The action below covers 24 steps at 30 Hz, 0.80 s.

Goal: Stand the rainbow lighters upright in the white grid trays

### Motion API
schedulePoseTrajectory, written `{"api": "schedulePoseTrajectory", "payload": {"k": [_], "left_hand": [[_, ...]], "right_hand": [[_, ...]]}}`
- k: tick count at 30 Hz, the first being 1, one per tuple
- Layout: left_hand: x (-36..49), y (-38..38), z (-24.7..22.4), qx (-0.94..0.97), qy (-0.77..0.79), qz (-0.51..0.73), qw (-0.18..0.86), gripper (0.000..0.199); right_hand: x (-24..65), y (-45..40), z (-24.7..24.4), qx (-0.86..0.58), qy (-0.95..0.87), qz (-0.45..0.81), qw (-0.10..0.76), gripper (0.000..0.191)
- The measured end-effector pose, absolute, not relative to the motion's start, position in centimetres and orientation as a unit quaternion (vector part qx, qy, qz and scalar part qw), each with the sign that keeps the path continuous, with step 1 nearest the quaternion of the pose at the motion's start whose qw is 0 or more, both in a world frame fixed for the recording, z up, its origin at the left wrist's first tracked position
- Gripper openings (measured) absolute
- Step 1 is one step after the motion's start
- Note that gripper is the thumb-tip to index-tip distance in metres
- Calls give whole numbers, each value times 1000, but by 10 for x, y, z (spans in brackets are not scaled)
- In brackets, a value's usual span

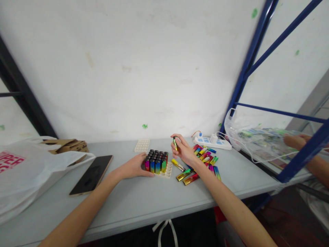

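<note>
My left hand curves around the left side of a block of upright lighters, thumb along the front and fingers at the back, holding them with their tray. The lighters have shiny rainbow bodies and black tops. They stand in a white tray with round holes, whose bare holes show at the right edge. Raised to the right of the block, my right hand grips a single green-gold lighter with a dark end. Below and beside it lies a loose pile of coloured lighters; a yellow one rests nearest the tray.
A second white holed tray lies near the wall. At left are a phone, a white plastic bag and brown cardboard. A power strip, blue rack post and another person's arm are at right.
</note>
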State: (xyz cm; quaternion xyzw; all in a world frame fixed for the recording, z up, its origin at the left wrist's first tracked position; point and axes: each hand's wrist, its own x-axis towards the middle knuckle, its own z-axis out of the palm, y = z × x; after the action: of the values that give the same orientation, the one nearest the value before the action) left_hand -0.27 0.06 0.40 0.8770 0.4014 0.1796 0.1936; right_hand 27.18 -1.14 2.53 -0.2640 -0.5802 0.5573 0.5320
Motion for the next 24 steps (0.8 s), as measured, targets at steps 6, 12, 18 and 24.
{"api": "schedulePoseTrajectory", "payload": {"k": [6,12,18,24], "left_hand": [[-3,1,4,877,402,181,190,72],[-2,-2,6,877,406,177,187,71],[-2,-1,6,879,411,166,176,72],[-3,0,4,878,405,179,182,70]], "right_hand": [[267,-16,24,-342,-627,449,537,40],[265,-18,19,-417,-710,207,529,41],[263,-21,19,-416,-727,194,511,26],[260,-22,20,-420,-738,187,493,34]]}}
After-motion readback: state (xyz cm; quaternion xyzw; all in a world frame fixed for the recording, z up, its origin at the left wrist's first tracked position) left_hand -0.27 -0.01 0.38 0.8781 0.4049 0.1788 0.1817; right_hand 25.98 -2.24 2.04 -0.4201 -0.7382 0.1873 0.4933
